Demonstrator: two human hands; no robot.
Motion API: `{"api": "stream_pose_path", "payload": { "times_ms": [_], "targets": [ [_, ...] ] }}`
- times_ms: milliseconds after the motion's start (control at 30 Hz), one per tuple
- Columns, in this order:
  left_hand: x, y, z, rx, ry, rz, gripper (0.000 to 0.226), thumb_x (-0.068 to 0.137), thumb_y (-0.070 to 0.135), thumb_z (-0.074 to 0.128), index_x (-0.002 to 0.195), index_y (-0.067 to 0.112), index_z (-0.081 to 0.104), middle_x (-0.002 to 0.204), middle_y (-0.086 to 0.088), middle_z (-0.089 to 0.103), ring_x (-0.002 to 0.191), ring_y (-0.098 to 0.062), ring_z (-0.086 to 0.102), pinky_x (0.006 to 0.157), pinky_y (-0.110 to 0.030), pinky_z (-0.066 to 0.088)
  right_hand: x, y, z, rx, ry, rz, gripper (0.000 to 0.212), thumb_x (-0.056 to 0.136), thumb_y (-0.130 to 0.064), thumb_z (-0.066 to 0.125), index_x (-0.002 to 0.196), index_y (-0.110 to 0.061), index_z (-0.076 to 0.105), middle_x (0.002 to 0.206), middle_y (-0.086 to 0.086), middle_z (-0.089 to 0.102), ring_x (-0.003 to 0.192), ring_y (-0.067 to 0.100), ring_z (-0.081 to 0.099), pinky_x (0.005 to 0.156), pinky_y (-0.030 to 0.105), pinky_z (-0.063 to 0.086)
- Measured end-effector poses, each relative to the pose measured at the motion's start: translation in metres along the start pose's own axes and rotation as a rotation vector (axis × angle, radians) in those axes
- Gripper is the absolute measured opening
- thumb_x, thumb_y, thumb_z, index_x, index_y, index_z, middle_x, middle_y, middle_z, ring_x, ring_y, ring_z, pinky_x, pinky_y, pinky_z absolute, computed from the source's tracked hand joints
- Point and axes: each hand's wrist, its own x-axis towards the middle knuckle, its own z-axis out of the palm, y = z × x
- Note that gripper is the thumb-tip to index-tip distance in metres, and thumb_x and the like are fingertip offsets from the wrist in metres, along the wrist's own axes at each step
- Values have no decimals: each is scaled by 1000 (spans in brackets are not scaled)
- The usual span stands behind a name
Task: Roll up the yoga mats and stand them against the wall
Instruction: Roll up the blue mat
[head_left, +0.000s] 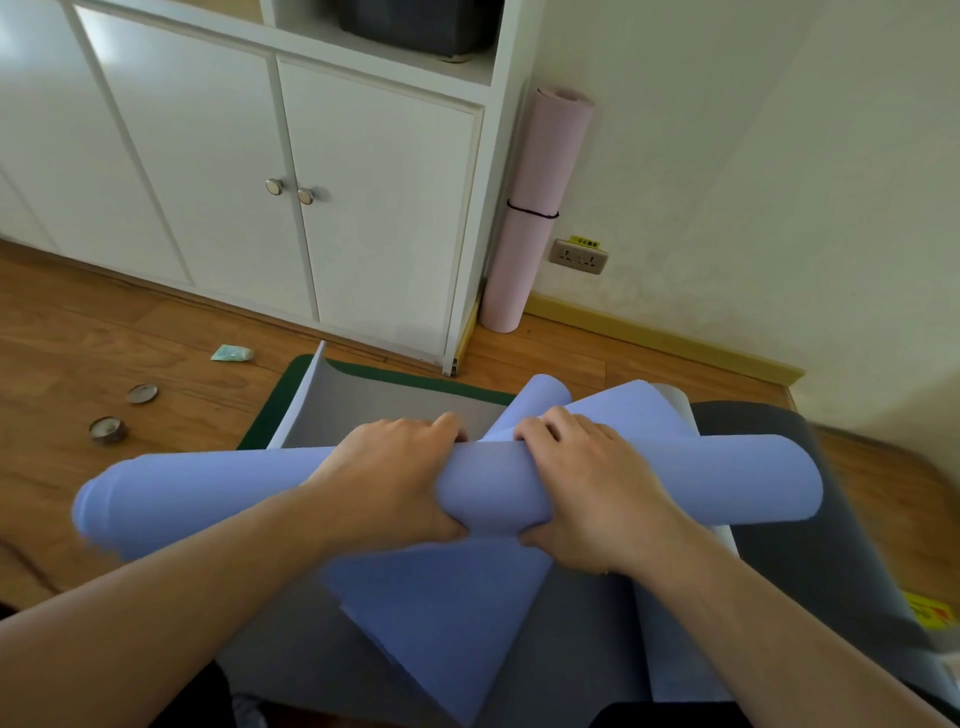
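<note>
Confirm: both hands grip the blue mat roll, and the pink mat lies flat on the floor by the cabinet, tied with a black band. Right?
Not quite. The pink mat isn't flat on the floor: the head view shows it rolled and standing upright in the corner between the cabinet and the wall, black band around it. The rest holds: left hand and right hand both grip the blue mat roll.

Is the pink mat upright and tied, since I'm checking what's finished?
Yes. The pink mat is rolled, stands upright on the floor between the white cabinet and the wall, with a black band around its middle.
</note>
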Motion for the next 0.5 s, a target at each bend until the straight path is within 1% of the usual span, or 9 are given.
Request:
{"api": "stream_pose_path", "payload": {
  "times_ms": [67, 100, 167, 233, 300, 367, 433, 467, 500],
  "targets": [
    [-1, -2, 1, -13, -1, 23, 74, 73, 75, 71, 132, 38, 43, 119, 13, 64, 103, -11, 63, 92, -33, 56, 0, 0, -1, 17, 32, 15, 66, 74, -59, 79, 125, -35, 45, 118, -9, 55, 104, 17, 57, 78, 30, 40],
    [-2, -1, 3, 17, 34, 55, 77, 73, 74, 71, 135, 36, 44, 125, 12, 61, 109, -13, 61, 96, -33, 53, 0, 0, -2, 27, 43, 32, 63, 74, -60, 77, 123, -36, 45, 114, -10, 57, 101, 17, 59, 75, 30, 41],
    [-4, 3, 6, 158, 111, 109, 91, 70, 75, 72, 141, 27, 42, 133, 4, 52, 120, -19, 54, 104, -36, 48, 0, 1, -4, 65, 43, 79, 60, 73, -62, 75, 119, -39, 45, 108, -13, 60, 94, 17, 62, 71, 33, 47],
    [-3, 6, 9, 291, 145, 106, 98, 65, 74, 77, 140, 21, 41, 132, -1, 51, 119, -24, 52, 105, -40, 48, -2, 1, -6, 112, 37, 111, 59, 72, -62, 75, 117, -41, 44, 103, -14, 60, 88, 15, 61, 65, 31, 43],
    [0, 5, 9, 281, 168, 96, 89, 66, 65, 82, 133, 21, 44, 127, 0, 56, 113, -23, 55, 101, -38, 49, -4, 0, -6, 123, 24, 97, 58, 74, -60, 76, 118, -42, 43, 103, -15, 61, 87, 14, 60, 62, 28, 38],
    [2, 4, 6, 194, 159, 88, 77, 71, 59, 81, 129, 25, 43, 125, 5, 58, 111, -19, 58, 99, -33, 48, -4, 0, -6, 125, 14, 68, 60, 76, -59, 76, 122, -40, 43, 109, -15, 61, 96, 14, 60, 70, 29, 41],
    [2, 5, 0, 113, 131, 63, 71, 72, 60, 80, 123, 29, 42, 118, 11, 59, 104, -14, 59, 91, -27, 44, -4, 1, -5, 78, 2, 39, 71, 74, -60, 80, 129, -37, 41, 122, -12, 56, 110, 16, 55, 86, 32, 46],
    [1, 6, -3, 78, 116, 53, 69, 71, 61, 79, 120, 31, 42, 114, 14, 60, 99, -12, 59, 85, -26, 41, -4, 2, -5, 39, -4, 23, 77, 72, -61, 82, 132, -35, 40, 127, -10, 52, 114, 17, 52, 94, 34, 46],
    [0, 7, -6, 60, 92, 48, 67, 71, 62, 79, 119, 32, 42, 111, 14, 61, 96, -11, 60, 81, -25, 39, -4, 2, -3, 12, -3, 13, 81, 71, -62, 83, 133, -34, 40, 129, -9, 49, 114, 18, 50, 97, 35, 46]
  ]
}}
